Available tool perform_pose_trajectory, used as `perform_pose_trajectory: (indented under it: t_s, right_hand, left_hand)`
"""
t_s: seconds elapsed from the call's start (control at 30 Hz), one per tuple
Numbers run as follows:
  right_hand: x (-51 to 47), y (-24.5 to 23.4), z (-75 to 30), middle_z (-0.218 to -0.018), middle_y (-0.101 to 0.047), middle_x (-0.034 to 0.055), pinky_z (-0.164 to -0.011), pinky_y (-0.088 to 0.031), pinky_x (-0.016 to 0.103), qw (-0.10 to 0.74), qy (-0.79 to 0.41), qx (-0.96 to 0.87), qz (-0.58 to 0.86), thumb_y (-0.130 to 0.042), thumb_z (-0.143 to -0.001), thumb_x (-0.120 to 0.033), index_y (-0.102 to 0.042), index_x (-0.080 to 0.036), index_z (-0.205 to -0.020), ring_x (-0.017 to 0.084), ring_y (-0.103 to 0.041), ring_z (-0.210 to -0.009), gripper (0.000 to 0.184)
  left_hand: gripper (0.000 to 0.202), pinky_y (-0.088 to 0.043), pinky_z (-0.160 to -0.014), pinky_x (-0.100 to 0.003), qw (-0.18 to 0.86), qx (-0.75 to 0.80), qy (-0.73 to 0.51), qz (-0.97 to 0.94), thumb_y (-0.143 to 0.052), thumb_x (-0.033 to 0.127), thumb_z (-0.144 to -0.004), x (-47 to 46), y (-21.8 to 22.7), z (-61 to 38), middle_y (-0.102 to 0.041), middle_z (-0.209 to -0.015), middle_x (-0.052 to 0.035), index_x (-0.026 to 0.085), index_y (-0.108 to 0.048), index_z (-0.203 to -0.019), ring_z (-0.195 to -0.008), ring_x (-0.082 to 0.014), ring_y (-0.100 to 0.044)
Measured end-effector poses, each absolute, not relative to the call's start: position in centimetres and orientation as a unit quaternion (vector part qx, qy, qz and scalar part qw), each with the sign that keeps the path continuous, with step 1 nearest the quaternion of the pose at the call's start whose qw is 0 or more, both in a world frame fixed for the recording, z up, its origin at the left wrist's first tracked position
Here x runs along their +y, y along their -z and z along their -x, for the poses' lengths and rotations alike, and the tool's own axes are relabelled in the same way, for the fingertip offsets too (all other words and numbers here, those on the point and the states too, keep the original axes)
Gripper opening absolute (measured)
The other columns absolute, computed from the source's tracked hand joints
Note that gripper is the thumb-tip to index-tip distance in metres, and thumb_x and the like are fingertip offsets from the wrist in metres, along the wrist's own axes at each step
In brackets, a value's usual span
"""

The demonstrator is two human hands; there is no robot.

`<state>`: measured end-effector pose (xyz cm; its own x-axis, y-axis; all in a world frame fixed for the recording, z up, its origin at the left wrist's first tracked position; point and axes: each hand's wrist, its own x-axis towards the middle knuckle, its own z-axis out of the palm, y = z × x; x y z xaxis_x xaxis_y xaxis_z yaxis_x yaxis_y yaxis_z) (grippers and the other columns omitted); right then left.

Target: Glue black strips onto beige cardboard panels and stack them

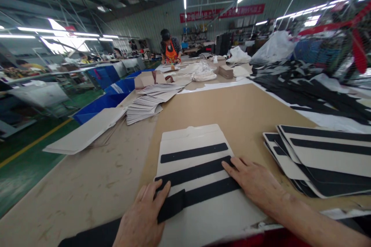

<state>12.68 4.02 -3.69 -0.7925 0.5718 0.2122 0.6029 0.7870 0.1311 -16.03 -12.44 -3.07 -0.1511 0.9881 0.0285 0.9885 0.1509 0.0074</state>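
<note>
A pale, flat board (197, 135) with dark bands across it lies in front of me, narrowing to a small tab at its far end. My left hand (145, 212) is curled over a loose black strip (172, 205), whose end overlaps the nearest band; the palm hides part of it. The left fingertips press at the left end of the middle black band (194, 171). At that band's right end rests my right hand (252, 179), fingers extended and touching the band and the board's edge, with nothing held.
Similar banded boards (327, 158) are piled at the right. A fan of pale card pieces (147, 100) and a stack of plain boards (87, 131) lie at the left. Blue bins (98, 106) stand beside the table. Black scraps (307, 85) lie at the far right; a person (171, 48) works opposite.
</note>
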Motion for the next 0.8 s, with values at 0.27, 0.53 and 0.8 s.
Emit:
perform_pose_trajectory:
  t_s: [0.27,0.53,0.8]
  right_hand:
    - [5.0,3.2,-15.8,-0.124,-0.063,0.0079,-0.104,-0.045,0.042,0.182,-0.063,-0.909,0.369,-0.036,-0.090,-0.009,-0.059,-0.019,-0.129,0.021,-0.054,-0.116,0.046]
    - [5.3,3.3,-12.5,-0.121,-0.066,0.0129,-0.103,-0.042,0.046,0.200,-0.078,-0.901,0.378,-0.040,-0.096,-0.022,-0.063,-0.014,-0.123,0.024,-0.055,-0.113,0.036]
    - [5.8,0.3,-12.2,-0.097,-0.067,0.0064,-0.084,-0.050,0.038,0.274,-0.511,-0.692,0.431,-0.068,-0.075,-0.030,-0.060,-0.017,-0.111,0.020,-0.063,-0.088,0.039]
  left_hand:
    - [0.066,-0.042,-0.110,-0.043,0.051,-0.740,0.083,0.665,-0.047,0.005,-0.069,-13.3,4.5,16.6,-0.055,-0.135,-0.0037,0.025,-0.054,-0.131,-0.125,-0.0229,-0.050]
    - [0.059,-0.044,-0.108,-0.040,0.089,-0.717,0.110,0.683,-0.051,0.010,-0.071,-13.1,5.0,17.3,-0.059,-0.131,-0.0032,0.026,-0.057,-0.127,-0.122,-0.0227,-0.053]
    - [0.060,-0.044,-0.109,-0.041,0.081,-0.737,0.108,0.662,-0.049,0.007,-0.071,-13.2,4.2,16.5,-0.059,-0.133,-0.0019,0.027,-0.059,-0.126,-0.123,-0.0221,-0.053]
